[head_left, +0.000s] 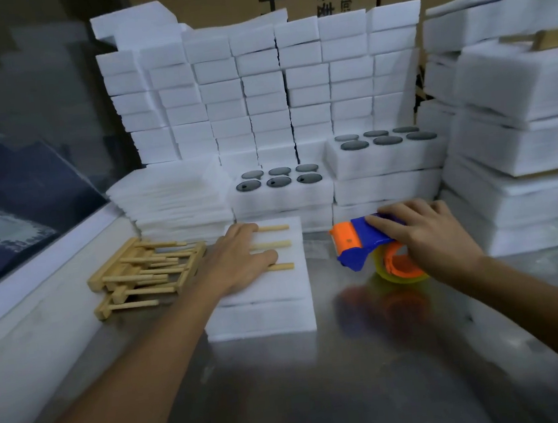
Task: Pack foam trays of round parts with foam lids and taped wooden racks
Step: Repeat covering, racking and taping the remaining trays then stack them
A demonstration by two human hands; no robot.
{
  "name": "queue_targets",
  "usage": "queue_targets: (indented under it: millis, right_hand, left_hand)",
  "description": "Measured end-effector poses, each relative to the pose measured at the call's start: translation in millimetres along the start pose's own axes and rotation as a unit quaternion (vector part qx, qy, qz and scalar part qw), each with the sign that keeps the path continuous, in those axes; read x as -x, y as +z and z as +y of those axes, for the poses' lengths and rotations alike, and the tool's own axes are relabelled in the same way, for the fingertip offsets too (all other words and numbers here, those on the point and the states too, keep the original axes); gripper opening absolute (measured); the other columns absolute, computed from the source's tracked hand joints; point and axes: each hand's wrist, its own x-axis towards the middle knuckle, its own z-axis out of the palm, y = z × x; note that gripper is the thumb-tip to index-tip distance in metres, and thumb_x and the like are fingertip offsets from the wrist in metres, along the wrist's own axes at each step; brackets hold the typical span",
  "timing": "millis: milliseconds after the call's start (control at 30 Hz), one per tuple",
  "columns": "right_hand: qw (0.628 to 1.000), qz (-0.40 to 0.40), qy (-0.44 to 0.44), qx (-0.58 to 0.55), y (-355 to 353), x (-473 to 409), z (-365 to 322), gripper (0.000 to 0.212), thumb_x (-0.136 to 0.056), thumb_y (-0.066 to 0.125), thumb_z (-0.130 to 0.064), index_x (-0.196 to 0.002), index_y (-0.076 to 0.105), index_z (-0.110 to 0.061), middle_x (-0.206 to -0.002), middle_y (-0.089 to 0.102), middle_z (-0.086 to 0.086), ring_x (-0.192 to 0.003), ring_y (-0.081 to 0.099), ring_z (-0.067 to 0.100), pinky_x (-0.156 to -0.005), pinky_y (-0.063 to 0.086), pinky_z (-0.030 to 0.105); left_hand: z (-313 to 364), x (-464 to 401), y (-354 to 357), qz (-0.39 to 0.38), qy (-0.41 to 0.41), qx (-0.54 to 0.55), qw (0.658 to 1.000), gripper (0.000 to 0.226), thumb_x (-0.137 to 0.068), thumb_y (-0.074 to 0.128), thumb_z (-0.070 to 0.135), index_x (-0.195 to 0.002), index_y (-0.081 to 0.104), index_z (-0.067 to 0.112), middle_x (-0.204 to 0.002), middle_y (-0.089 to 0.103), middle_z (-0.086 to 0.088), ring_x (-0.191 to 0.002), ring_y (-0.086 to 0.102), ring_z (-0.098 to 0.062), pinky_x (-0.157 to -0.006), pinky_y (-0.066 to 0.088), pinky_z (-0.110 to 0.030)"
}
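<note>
1. The left hand [238, 260] is lying flat, fingers straight, pressing down on a wooden rack [276, 247] whose three pegs are sticking out to the right from under the fingers.
2. The rack is sitting on the foam lid [265, 292] of a closed foam tray [259, 320] in the middle of the metal table [322, 379].
3. The right hand [424, 230] is gripping a blue and orange tape dispenser [360, 242], fingers curled over its top, just right of the tray.
4. A pile of spare racks [139, 270] is lying left of the tray, near the left hand.
5. Two open trays of round parts [279, 177] are sitting on foam stacks [257, 86] behind.
</note>
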Motion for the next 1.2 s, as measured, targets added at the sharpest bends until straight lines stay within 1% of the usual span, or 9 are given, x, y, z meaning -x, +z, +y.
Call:
queue_targets:
  millis: [100, 200, 400, 567, 733, 900, 1000, 1100, 1200]
  right_hand:
    - [0.996, -0.014, -0.058, 0.060, 1.7, -12.1, -10.0, 0.064, -0.059, 0.084, -0.004, -0.120, 0.067, -0.015, -0.112, 0.066, 0.013, -0.097, 0.063, 0.037, -0.069, 0.047, 0.047]
    - [0.986, -0.027, -0.114, 0.121, 1.9, -25.2, -18.2, 0.047, -0.074, 0.070, -0.008, -0.120, 0.065, -0.018, -0.108, 0.065, 0.007, -0.095, 0.062, 0.033, -0.068, 0.046, 0.043]
    - [0.978, -0.101, -0.140, 0.114, 6.3, -45.2, -36.4, 0.044, -0.095, 0.041, -0.011, -0.137, 0.042, -0.020, -0.124, 0.050, 0.006, -0.109, 0.049, 0.034, -0.082, 0.040, 0.044]
    - [0.973, -0.133, -0.142, 0.127, 1.5, -60.9, -44.7, 0.037, -0.094, 0.045, -0.009, -0.129, 0.047, -0.023, -0.119, 0.048, 0.004, -0.106, 0.047, 0.032, -0.078, 0.040, 0.041]
    - [0.967, -0.182, -0.128, 0.121, -4.6, -70.2, -45.2, 0.041, -0.096, 0.047, -0.013, -0.134, 0.046, -0.029, -0.123, 0.048, 0.003, -0.107, 0.047, 0.029, -0.076, 0.041, 0.041]
    - [0.956, -0.234, -0.137, 0.112, -10.9, -80.4, -44.3, 0.040, -0.097, 0.050, -0.019, -0.135, 0.044, -0.030, -0.122, 0.049, 0.002, -0.106, 0.048, 0.027, -0.072, 0.038, 0.042]
    - [0.956, -0.200, -0.159, 0.146, -12.6, -75.8, -43.6, 0.037, -0.098, 0.047, -0.016, -0.134, 0.045, -0.026, -0.122, 0.049, 0.004, -0.105, 0.049, 0.029, -0.076, 0.042, 0.042]
    - [0.953, -0.137, -0.200, 0.182, -14.6, -72.7, -40.0, 0.033, -0.097, 0.035, -0.005, -0.124, 0.050, -0.017, -0.115, 0.051, 0.006, -0.099, 0.049, 0.032, -0.077, 0.042, 0.042]
    - [0.943, -0.093, -0.228, 0.225, -22.3, -72.1, -34.2, 0.029, -0.093, 0.040, -0.004, -0.114, 0.056, -0.017, -0.102, 0.055, 0.003, -0.087, 0.052, 0.028, -0.071, 0.043, 0.040]
  left_hand:
    - [-1.4, 0.2, 0.3, 0.003, -0.003, 0.019, 1.000, 0.071, -0.084, 0.057, 0.048, -0.148, 0.032, 0.028, -0.155, 0.029, 0.006, -0.137, 0.034, -0.023, -0.106, 0.033, -0.039]
    - [-2.6, -0.8, 1.9, 0.010, -0.007, 0.031, 0.999, 0.072, -0.082, 0.058, 0.049, -0.147, 0.033, 0.030, -0.153, 0.030, 0.007, -0.135, 0.035, -0.022, -0.096, 0.032, -0.035]
    - [-4.4, -2.2, 3.6, 0.014, -0.005, 0.039, 0.999, 0.074, -0.080, 0.059, 0.053, -0.146, 0.034, 0.032, -0.152, 0.031, 0.009, -0.133, 0.037, -0.021, -0.095, 0.033, -0.035]
    - [-2.3, -2.0, 4.0, 0.021, 0.002, 0.014, 1.000, 0.074, -0.080, 0.059, 0.057, -0.145, 0.034, 0.033, -0.152, 0.031, 0.009, -0.132, 0.038, -0.021, -0.097, 0.034, -0.037]
    - [-3.1, -2.7, 5.3, 0.022, 0.004, 0.008, 1.000, 0.074, -0.079, 0.057, 0.060, -0.145, 0.035, 0.033, -0.151, 0.030, 0.011, -0.132, 0.037, -0.020, -0.091, 0.030, -0.034]
    - [-5.6, -4.3, 6.3, 0.021, 0.004, 0.009, 1.000, 0.075, -0.077, 0.056, 0.062, -0.143, 0.036, 0.033, -0.150, 0.032, 0.011, -0.130, 0.039, -0.020, -0.093, 0.034, -0.036]
    - [-6.1, -4.9, 6.4, 0.022, 0.004, 0.008, 1.000, 0.076, -0.076, 0.055, 0.063, -0.143, 0.036, 0.034, -0.150, 0.032, 0.012, -0.130, 0.040, -0.019, -0.090, 0.032, -0.034]
    - [-6.7, -4.4, 6.3, 0.019, 0.003, 0.009, 1.000, 0.078, -0.074, 0.054, 0.065, -0.143, 0.036, 0.034, -0.150, 0.032, 0.012, -0.130, 0.039, -0.019, -0.090, 0.031, -0.034]
    - [-6.5, -4.0, 6.4, 0.021, 0.001, 0.008, 1.000, 0.076, -0.076, 0.055, 0.063, -0.143, 0.036, 0.034, -0.149, 0.032, 0.013, -0.131, 0.038, -0.019, -0.090, 0.031, -0.034]
